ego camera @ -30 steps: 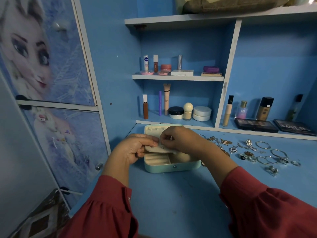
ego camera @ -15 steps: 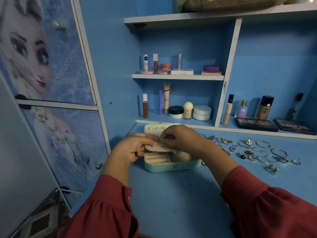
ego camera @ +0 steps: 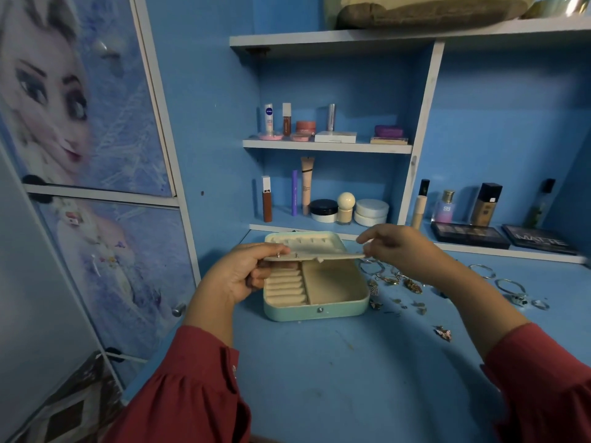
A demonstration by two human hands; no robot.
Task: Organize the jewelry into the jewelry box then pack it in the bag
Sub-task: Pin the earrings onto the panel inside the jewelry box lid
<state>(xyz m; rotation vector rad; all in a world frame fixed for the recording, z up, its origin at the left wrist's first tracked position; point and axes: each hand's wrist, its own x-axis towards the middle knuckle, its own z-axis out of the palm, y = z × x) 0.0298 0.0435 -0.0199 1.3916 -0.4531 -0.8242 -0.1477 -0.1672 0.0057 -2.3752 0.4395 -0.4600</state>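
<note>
A mint-green jewelry box [ego camera: 316, 310] stands open on the blue desk, its cream lid [ego camera: 303, 243] upright behind it. Ring rolls fill its left half and an empty compartment its right. My left hand [ego camera: 243, 276] grips the left end of a flat cream earring panel [ego camera: 319, 256], held level over the box with small studs pinned in it. My right hand [ego camera: 396, 251] is at the panel's right end, thumb and fingers at its tip. Loose jewelry [ego camera: 393, 279] lies on the desk right of the box, with bangles [ego camera: 508, 286] and rings farther right.
Cosmetics fill the shelves behind: bottles [ego camera: 447, 206], jars [ego camera: 371, 212], two palettes [ego camera: 470, 235] on the ledge. A brown bag [ego camera: 431, 8] lies on the top shelf. Cabinet doors with a cartoon print [ego camera: 96, 155] stand at left. One earring [ego camera: 443, 332] lies alone near my right forearm.
My right hand has slid from the middle of the panel to its right end, uncovering the box's interior and the jewelry beside it. The left hand keeps its hold.
</note>
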